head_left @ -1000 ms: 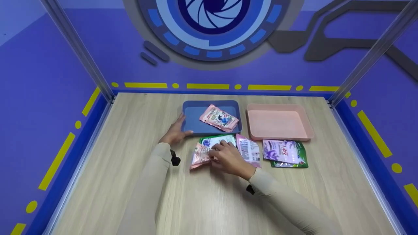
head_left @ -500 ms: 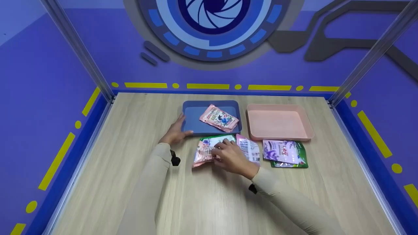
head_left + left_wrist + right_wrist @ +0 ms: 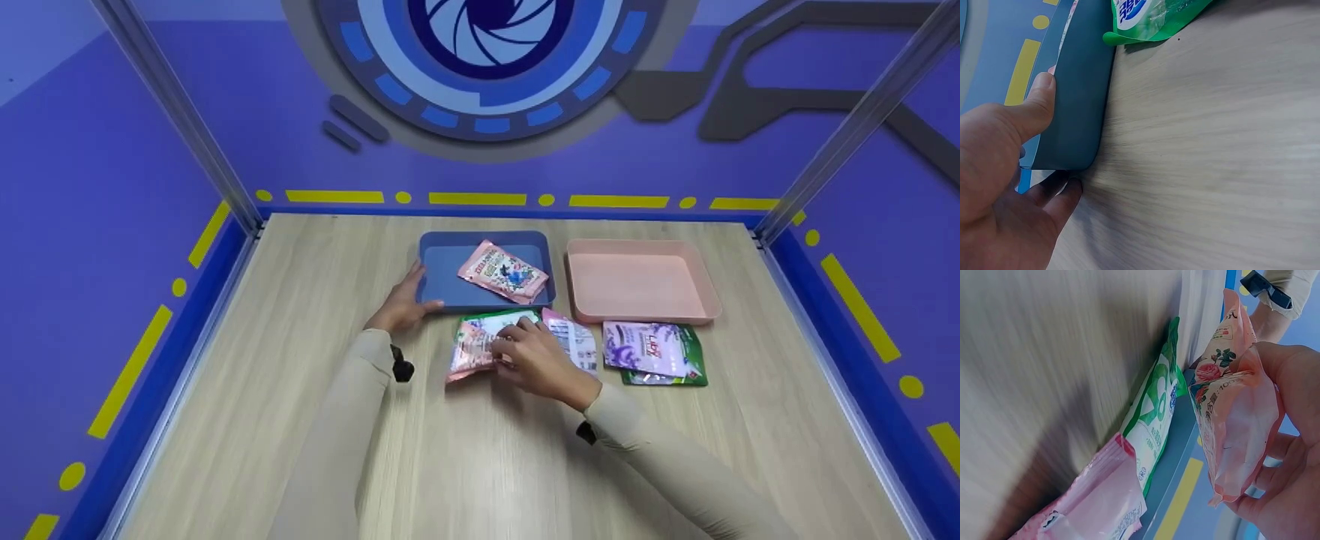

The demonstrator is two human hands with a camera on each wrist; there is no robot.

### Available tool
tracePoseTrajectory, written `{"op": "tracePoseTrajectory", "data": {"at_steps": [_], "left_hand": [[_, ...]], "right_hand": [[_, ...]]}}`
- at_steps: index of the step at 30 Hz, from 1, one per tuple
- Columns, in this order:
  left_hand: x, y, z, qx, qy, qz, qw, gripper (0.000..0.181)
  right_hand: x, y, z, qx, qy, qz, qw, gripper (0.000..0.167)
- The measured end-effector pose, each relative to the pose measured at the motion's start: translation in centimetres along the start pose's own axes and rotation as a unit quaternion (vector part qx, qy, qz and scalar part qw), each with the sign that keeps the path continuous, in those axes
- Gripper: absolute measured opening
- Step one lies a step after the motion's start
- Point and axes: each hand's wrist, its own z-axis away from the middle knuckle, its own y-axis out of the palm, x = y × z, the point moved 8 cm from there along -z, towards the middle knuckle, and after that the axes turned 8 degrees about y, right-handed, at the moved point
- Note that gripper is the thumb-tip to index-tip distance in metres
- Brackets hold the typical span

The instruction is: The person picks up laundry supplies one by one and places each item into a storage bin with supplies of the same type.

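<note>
My left hand (image 3: pixel 401 306) holds the near left corner of a blue tray (image 3: pixel 442 262). In the left wrist view its thumb rests on the tray's front wall, with fingers around the side. A pink floral pouch (image 3: pixel 501 270) lies inside that tray. Raised off the table, a peach rose-printed pouch (image 3: pixel 1219 394) is pinched between thumb and fingers of my right hand (image 3: pixel 536 364). Below it lies a green-and-white pouch (image 3: pixel 1154 413), partly covered in the head view. Beside that, a pink pouch (image 3: pixel 576 345) with a printed label is partly hidden by the right hand.
To the right of the blue tray stands a pink tray (image 3: pixel 637 281) with nothing in it. A purple pouch (image 3: pixel 645 349) overlaps a green pouch (image 3: pixel 694 360) in front of it. Walls with metal corner posts (image 3: pixel 191 127) enclose the wooden table (image 3: pixel 300 262).
The right hand has shifted slightly right with the peach pouch, which has turned a little and shows more of its printed face. The left hand and tray stay put.
</note>
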Motion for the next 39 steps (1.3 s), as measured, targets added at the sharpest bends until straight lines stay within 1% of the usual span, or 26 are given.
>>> {"op": "tracePoseTrajectory", "data": {"at_steps": [5,11,16,18,24,32,39], "left_hand": [[0.0,0.0,0.0,0.0,-0.002,0.0,1.0,0.088],[-0.1,-0.1,0.0,-0.005,0.003,0.004,1.0,0.088],[-0.1,-0.1,0.1,-0.004,0.006,-0.009,0.9999,0.088],[0.0,-0.1,0.1,-0.001,0.004,-0.016,0.9999,0.088],[0.1,-0.1,0.1,-0.001,-0.002,-0.011,0.9999,0.088],[0.2,-0.1,0.0,-0.005,-0.01,0.0,0.9999,0.087],[0.1,0.0,0.2,-0.001,-0.008,0.003,1.0,0.086]], "right_hand": [[-0.3,-0.3,0.0,-0.008,-0.002,-0.007,0.9999,0.012],[-0.5,-1.0,0.1,-0.031,-0.017,-0.001,0.9994,0.01],[-0.7,-1.6,0.1,-0.044,-0.019,-0.003,0.9989,0.01],[-0.9,-1.8,0.1,-0.045,-0.017,-0.005,0.9988,0.01],[-1.4,-2.1,0.2,-0.039,-0.007,0.0,0.9992,0.012],[-1.7,-3.0,0.3,-0.061,-0.013,-0.01,0.998,0.011],[-2.1,-3.4,0.3,-0.059,-0.005,-0.007,0.9982,0.01]]}}
